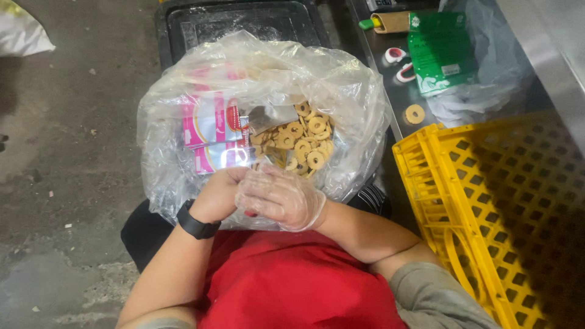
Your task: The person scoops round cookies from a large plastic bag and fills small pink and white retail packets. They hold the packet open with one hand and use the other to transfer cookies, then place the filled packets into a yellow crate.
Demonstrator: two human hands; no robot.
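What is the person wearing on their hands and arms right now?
The right hand wears a thin, clear, crinkled disposable plastic glove; a red-painted nail shows through it. The left hand is ungloved, with a black band watch on the wrist. Both forearms are bare; grey sleeves begin near the elbows.

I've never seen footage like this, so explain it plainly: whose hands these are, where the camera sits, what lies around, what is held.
One camera, worn on a person's head, looks down at their own lap. The left hand, with a black wrist band, and the right hand, in a thin clear glove, meet at the near edge of a big clear plastic bag. Inside lie ring-shaped biscuits and pink packets. What the grip holds is hidden. A yellow crate stands to the right.
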